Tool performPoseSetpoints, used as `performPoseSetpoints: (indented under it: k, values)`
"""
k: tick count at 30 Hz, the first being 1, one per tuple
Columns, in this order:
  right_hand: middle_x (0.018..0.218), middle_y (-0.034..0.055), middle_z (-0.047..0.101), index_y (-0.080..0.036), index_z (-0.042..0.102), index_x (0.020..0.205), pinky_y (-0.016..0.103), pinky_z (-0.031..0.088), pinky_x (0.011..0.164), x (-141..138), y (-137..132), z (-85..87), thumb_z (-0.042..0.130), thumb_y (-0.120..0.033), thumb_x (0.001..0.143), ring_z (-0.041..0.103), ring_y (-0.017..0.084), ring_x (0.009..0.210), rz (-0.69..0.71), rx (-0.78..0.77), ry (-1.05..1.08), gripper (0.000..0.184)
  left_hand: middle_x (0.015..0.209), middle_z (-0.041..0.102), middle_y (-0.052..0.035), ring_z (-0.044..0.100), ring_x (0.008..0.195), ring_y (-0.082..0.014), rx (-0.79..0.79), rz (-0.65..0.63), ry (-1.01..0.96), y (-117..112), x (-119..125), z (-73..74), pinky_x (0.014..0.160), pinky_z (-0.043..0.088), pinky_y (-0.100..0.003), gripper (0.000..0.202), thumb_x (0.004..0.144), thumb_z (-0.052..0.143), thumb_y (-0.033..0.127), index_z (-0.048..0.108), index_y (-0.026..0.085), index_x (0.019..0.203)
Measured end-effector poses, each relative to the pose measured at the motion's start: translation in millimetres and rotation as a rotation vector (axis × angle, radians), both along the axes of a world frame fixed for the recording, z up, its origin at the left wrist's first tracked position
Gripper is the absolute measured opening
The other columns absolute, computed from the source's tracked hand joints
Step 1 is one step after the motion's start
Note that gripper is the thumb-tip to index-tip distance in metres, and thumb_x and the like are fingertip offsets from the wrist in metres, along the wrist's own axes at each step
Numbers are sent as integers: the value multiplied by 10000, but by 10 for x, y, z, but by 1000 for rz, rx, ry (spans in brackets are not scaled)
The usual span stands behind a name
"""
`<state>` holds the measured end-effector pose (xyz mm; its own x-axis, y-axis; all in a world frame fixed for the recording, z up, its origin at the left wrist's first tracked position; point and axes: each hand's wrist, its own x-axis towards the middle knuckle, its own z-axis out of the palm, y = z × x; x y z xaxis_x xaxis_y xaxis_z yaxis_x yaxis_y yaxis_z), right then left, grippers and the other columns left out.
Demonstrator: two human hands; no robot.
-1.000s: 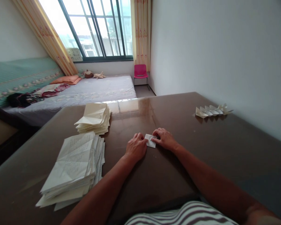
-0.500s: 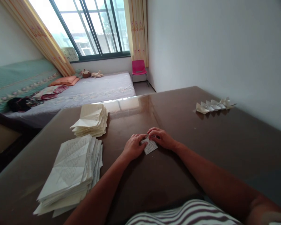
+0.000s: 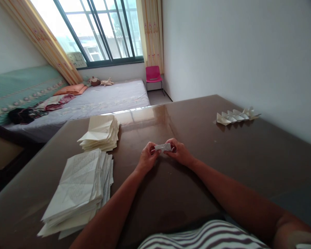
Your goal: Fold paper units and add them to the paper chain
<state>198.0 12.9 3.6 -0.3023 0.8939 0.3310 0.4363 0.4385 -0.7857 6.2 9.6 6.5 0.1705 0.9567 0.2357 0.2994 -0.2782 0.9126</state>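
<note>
Between my two hands is a small folded piece of paper (image 3: 162,147) with dark print or writing on it. My left hand (image 3: 148,154) pinches its left end, thumb on the near side. At the right end, my right hand (image 3: 178,150) grips it in the same way, with the fingers partly hidden behind. The paper is tilted up, just above the brown table (image 3: 197,138) or touching it; I cannot tell which.
Left of my arms lies a stack of white written sheets (image 3: 77,180), with a stack of cream sheets (image 3: 101,129) behind it. A row of folded paper pieces (image 3: 235,117) stands at the far right. Beyond the table are a bed (image 3: 119,91) and a pink chair (image 3: 153,74).
The folded paper was lying flat on the table as a small square. Both hands have now lifted and turned it into a narrow horizontal strip, holding it by its ends.
</note>
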Motion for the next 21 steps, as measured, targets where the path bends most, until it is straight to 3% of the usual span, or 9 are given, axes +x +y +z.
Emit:
performPoseSetpoints:
  k: [2,4,8,13,18,21]
  values:
    - [871,23,620,-202,561,891,277,421,729,12,-20,42,581,-243,841,543,156,803,-78,183,-201,67,988,625,-41,558,963,-191,189,59,231,-36,-4,57,871,456,-333,189,796,598,279,563,195,962]
    - [908,51,625,-201,593,860,301,380,788,25,-39,89,557,-194,848,522,190,902,-114,306,-426,38,1086,605,-54,496,1078,-218,356,72,468,-79,-18,120,955,411,-364,223,819,585,276,590,215,1034]
    - [961,67,630,-212,631,917,305,350,808,68,-64,152,547,-187,856,503,204,971,-28,284,-652,108,1042,630,-35,510,1015,-192,399,-97,770,-146,-42,178,900,438,-318,225,911,453,261,647,264,1024]
    - [1069,46,627,-274,646,1100,340,345,894,244,-38,181,615,-238,814,490,202,1046,114,185,-570,289,1042,648,-27,530,994,-178,346,-189,845,-157,-59,139,855,464,-293,289,941,408,309,671,291,1060]
    - [959,42,650,-285,724,968,325,380,859,367,25,168,601,-365,853,531,188,961,171,134,-500,186,1044,657,-11,533,979,-176,327,-189,824,-139,-75,137,847,464,-287,319,954,379,350,674,305,1068]
    - [920,40,661,-256,726,951,283,405,800,369,69,106,538,-368,897,556,167,895,159,69,-445,226,1039,671,-3,544,968,-172,253,-131,775,-100,-78,127,847,466,-283,333,960,363,347,632,302,1151]
